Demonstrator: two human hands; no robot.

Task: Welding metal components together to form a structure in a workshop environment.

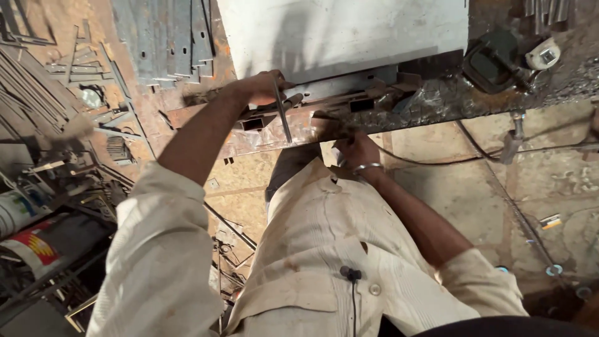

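My left hand point(265, 87) reaches out to a rusty metal workbench point(437, 103) and is closed around a thin grey metal rod point(282, 118) that hangs down over the bench's front edge. It rests by hollow rectangular steel tubes point(254, 123) lying on the bench. My right hand point(355, 150), with a metal bangle on the wrist, is curled at the bench's front edge, close to my body. Whether it holds anything is hidden by the fingers. A white sheet panel point(343, 37) lies just beyond both hands.
A stack of grey metal strips point(168, 37) lies at the back left. A dark welding mask point(493, 59) sits on the bench at right, and a black cable point(437, 159) runs below it. Scrap metal and cans point(25, 231) crowd the floor on the left.
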